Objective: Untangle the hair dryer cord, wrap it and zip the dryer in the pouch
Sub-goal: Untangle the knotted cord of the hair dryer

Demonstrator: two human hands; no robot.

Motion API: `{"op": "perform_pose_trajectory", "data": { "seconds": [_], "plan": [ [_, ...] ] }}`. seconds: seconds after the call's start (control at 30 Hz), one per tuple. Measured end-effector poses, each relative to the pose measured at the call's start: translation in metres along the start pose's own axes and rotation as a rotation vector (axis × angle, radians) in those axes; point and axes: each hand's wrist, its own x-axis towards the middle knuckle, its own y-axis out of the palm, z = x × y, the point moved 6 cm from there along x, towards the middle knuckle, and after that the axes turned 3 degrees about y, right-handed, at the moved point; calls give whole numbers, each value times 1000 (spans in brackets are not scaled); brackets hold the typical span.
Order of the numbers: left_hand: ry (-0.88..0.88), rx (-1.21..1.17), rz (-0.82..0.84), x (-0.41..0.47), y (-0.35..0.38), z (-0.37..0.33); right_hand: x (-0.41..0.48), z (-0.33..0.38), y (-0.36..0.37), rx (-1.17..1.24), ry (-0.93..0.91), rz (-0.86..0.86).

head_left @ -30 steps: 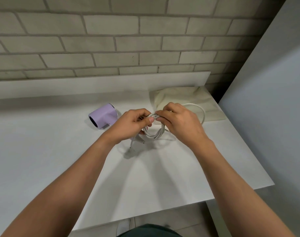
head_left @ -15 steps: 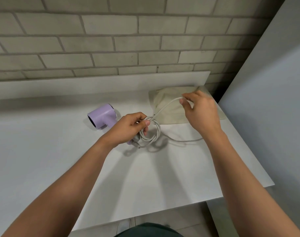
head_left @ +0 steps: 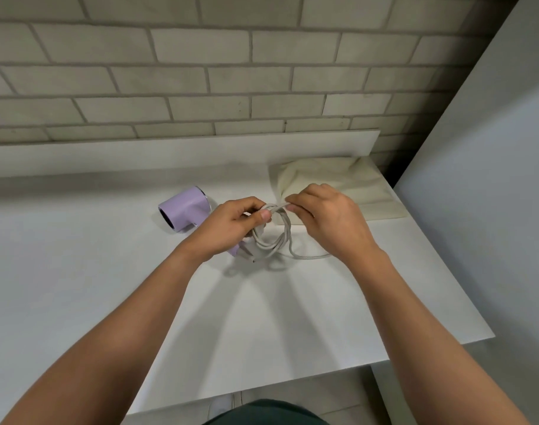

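On the surface (head_left: 78, 271): lilac dryer (head_left: 183, 210), cream pouch (head_left: 354, 182) far right.
Left hand (head_left: 228, 230): fingers grip the coiled cord (head_left: 285, 237).
Right hand (head_left: 329, 219): fingers pinch the coil's top.

Bright, even overhead light throws soft forearm shadows on the white table (head_left: 78, 271); wide-angle distortion bends the edges.

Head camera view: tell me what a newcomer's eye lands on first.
The two hands meeting mid-table draw the eye: the left hand grips a coil of white cord, and the right hand pinches a strand at its top. Left of them a lilac hair dryer lies on the white table. A cream pouch lies flat at the far right corner, below the brick wall.
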Motion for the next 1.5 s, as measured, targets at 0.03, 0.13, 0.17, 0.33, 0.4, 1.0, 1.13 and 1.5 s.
{"op": "perform_pose_trajectory", "data": {
  "seconds": [0.03, 0.13, 0.17, 0.33, 0.4, 1.0, 1.13, 1.5],
  "plan": [
    [-18, -69, -5, -1, 0, 2, 0, -3, -5, 19, 14, -16],
    [-34, -194, -14, -4, 2, 3, 2, -14, -16, 76, 49, -69],
    [-31, -207, -19, -4, 3, 2, 2, -18, -19, 92, 60, -82],
    [-49, -234, -56, -2, 2, 4, -6, -42, -36, 185, 149, -204],
    [-53, -250, -53, -4, 2, 4, -13, -60, -46, 186, 226, -248],
    [4, -204, -151, -5, 7, -6, -108, -106, 67, -163, 460, 666],
    [3, -136, -155, -5, 9, -8, -106, -104, 76, -134, 499, 828],
    [-21, -99, -227, 0, -2, -25, -40, -21, 40, 534, 327, 428]
  ]
}}
